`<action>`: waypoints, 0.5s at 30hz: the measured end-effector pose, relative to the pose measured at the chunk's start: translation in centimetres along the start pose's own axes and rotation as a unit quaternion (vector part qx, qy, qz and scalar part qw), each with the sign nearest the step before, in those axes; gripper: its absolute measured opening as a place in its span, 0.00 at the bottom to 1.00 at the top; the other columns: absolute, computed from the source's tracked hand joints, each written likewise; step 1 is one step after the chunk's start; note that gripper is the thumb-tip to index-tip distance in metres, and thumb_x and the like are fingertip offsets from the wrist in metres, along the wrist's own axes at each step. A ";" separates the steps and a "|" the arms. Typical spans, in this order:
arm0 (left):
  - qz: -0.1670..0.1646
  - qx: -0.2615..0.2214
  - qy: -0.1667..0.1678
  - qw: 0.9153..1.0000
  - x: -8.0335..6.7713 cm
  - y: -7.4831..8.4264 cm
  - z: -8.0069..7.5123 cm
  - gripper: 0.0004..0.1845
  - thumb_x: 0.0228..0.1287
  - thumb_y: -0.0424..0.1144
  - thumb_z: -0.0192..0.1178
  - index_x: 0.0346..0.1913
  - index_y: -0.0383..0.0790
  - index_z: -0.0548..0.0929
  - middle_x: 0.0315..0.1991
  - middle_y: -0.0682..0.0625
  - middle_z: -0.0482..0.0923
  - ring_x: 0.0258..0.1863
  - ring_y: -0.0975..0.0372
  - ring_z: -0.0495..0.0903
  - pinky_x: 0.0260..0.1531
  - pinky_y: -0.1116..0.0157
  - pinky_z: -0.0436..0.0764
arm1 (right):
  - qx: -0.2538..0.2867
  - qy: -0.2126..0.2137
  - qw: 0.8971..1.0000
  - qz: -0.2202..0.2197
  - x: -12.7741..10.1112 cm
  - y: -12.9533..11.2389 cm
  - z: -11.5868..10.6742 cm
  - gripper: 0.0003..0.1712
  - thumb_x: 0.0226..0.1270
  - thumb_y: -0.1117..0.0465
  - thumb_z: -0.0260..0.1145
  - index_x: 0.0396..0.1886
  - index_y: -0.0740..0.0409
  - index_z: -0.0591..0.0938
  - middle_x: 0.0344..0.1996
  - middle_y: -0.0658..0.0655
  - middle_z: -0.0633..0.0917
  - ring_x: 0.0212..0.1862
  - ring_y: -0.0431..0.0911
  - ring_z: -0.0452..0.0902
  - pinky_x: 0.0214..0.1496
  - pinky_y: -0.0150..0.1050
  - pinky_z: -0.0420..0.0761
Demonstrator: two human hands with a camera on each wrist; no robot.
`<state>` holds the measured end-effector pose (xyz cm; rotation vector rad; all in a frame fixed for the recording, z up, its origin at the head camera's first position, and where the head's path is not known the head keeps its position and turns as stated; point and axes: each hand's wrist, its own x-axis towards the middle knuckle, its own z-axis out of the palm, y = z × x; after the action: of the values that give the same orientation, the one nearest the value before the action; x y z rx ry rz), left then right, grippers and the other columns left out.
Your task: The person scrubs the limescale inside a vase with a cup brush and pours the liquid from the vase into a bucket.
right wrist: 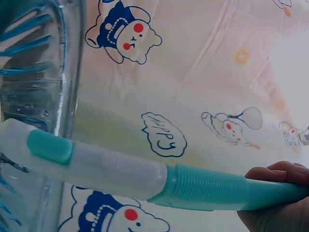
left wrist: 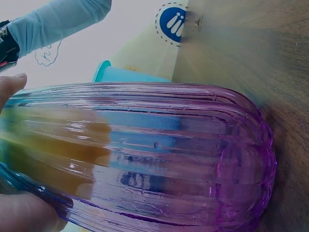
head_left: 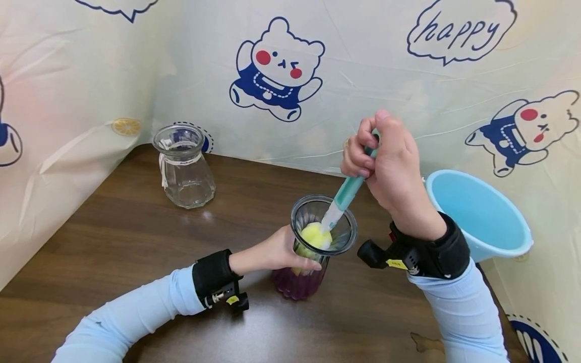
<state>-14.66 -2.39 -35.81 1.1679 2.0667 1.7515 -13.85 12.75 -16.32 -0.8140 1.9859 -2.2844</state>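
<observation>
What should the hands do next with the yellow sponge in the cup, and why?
Probably push the brush a little deeper. The right hand holds its handle, and the yellow sponge sits just inside the rim of the purple cup, so the bottom looks unreached. The left hand grips the cup, so it should stay put.

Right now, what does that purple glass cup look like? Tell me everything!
The ribbed glass cup stands upright on the brown wooden table. Its glass looks purple at the bottom and clearer, bluish toward the wide round rim. The left hand grips its side. Inside sits a yellow sponge on the end of a teal-handled cleaning brush, which the right hand holds from above. A blue plastic basin sits to its right.
</observation>
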 end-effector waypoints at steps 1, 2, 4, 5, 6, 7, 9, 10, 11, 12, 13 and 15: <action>0.001 0.002 0.000 1.000 0.0 0.0 0.0 0.38 0.41 0.31 0.71 0.57 0.32 0.62 0.43 0.44 0.75 0.41 0.64 0.73 0.46 0.67 0.74 | -0.003 0.004 1.000 0.009 0.0 0.3 0.1 0.23 0.72 0.60 0.29 0.15 0.54 0.57 0.08 0.48 0.59 0.12 0.43 0.52 0.19 0.36 0.54; 0.001 0.006 0.001 1.000 0.0 0.0 0.0 0.38 0.41 0.32 0.71 0.57 0.32 0.63 0.43 0.44 0.75 0.41 0.64 0.74 0.46 0.67 0.74 | -0.009 0.008 1.000 0.018 -0.1 0.6 0.1 0.23 0.72 0.60 0.28 0.15 0.54 0.57 0.08 0.48 0.59 0.13 0.43 0.52 0.20 0.35 0.54; -0.002 0.011 0.002 1.000 -0.1 0.0 0.0 0.38 0.41 0.32 0.71 0.57 0.32 0.64 0.44 0.45 0.76 0.41 0.63 0.74 0.45 0.66 0.74 | -0.013 0.012 0.999 0.041 -0.3 1.6 0.2 0.22 0.72 0.60 0.27 0.16 0.54 0.56 0.08 0.48 0.59 0.13 0.43 0.52 0.20 0.35 0.55; -0.004 0.014 0.001 1.000 -0.1 0.0 0.0 0.37 0.41 0.33 0.71 0.56 0.32 0.64 0.44 0.45 0.76 0.42 0.63 0.74 0.46 0.66 0.74 | -0.012 0.013 0.998 0.053 -0.4 2.1 0.2 0.23 0.73 0.60 0.27 0.16 0.55 0.56 0.08 0.48 0.59 0.13 0.43 0.52 0.21 0.34 0.56; -0.007 0.016 0.000 1.000 -0.1 0.0 0.0 0.37 0.41 0.33 0.71 0.56 0.32 0.65 0.44 0.45 0.76 0.42 0.63 0.74 0.46 0.66 0.74 | -0.012 0.012 0.998 0.063 -0.6 2.6 0.2 0.23 0.73 0.59 0.27 0.16 0.56 0.56 0.08 0.48 0.58 0.13 0.43 0.52 0.21 0.34 0.56; -0.010 0.016 -0.002 1.000 -0.1 0.0 0.0 0.36 0.41 0.33 0.71 0.56 0.32 0.65 0.44 0.45 0.76 0.43 0.63 0.74 0.46 0.66 0.74 | -0.013 0.011 0.997 0.069 -0.8 3.1 0.1 0.22 0.73 0.60 0.27 0.16 0.57 0.55 0.08 0.49 0.58 0.13 0.43 0.52 0.22 0.34 0.56; -0.013 0.018 -0.004 1.000 -0.1 0.1 0.0 0.35 0.42 0.34 0.71 0.55 0.33 0.66 0.44 0.46 0.76 0.43 0.63 0.73 0.47 0.66 0.74 | -0.016 0.007 0.997 0.078 -1.2 4.1 0.1 0.21 0.72 0.61 0.26 0.17 0.58 0.55 0.09 0.49 0.58 0.14 0.42 0.52 0.22 0.34 0.56; -0.013 0.020 -0.005 1.000 0.0 0.1 0.1 0.34 0.42 0.34 0.71 0.54 0.33 0.67 0.43 0.46 0.76 0.43 0.64 0.73 0.47 0.67 0.73 | -0.016 0.004 0.996 0.083 -1.4 4.5 0.1 0.21 0.72 0.61 0.26 0.17 0.59 0.54 0.09 0.49 0.58 0.14 0.42 0.52 0.22 0.34 0.56; -0.013 0.021 -0.006 1.000 0.0 0.1 0.1 0.33 0.42 0.34 0.71 0.53 0.33 0.67 0.42 0.47 0.76 0.42 0.64 0.73 0.46 0.67 0.74 | -0.018 0.001 0.996 0.089 -1.6 4.8 0.1 0.21 0.72 0.61 0.26 0.18 0.59 0.54 0.09 0.49 0.58 0.14 0.42 0.53 0.22 0.34 0.56; -0.015 0.022 -0.006 1.000 0.0 0.1 0.1 0.32 0.43 0.34 0.71 0.52 0.32 0.68 0.41 0.47 0.76 0.41 0.64 0.73 0.45 0.67 0.74 | -0.020 -0.003 0.995 0.095 -1.8 5.1 0.1 0.21 0.72 0.61 0.26 0.18 0.59 0.54 0.10 0.49 0.58 0.14 0.42 0.52 0.22 0.34 0.56; -0.016 0.022 -0.006 1.000 -0.1 0.1 0.1 0.31 0.43 0.34 0.71 0.51 0.32 0.68 0.41 0.47 0.76 0.40 0.65 0.73 0.44 0.68 0.75 | -0.022 -0.009 0.995 0.100 -2.0 5.4 0.2 0.20 0.72 0.62 0.27 0.18 0.60 0.54 0.10 0.49 0.58 0.15 0.42 0.53 0.22 0.34 0.56; -0.017 0.024 -0.005 1.000 -0.1 0.1 0.0 0.30 0.43 0.35 0.71 0.50 0.32 0.69 0.40 0.46 0.76 0.39 0.65 0.73 0.42 0.68 0.75 | -0.026 -0.016 0.994 0.108 -2.3 5.7 0.5 0.20 0.72 0.62 0.27 0.19 0.60 0.54 0.11 0.50 0.58 0.15 0.42 0.53 0.22 0.34 0.56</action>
<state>-14.55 -2.44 -35.76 1.1446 2.1222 1.6872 -13.53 11.96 -22.45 -0.6020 2.0171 -2.0960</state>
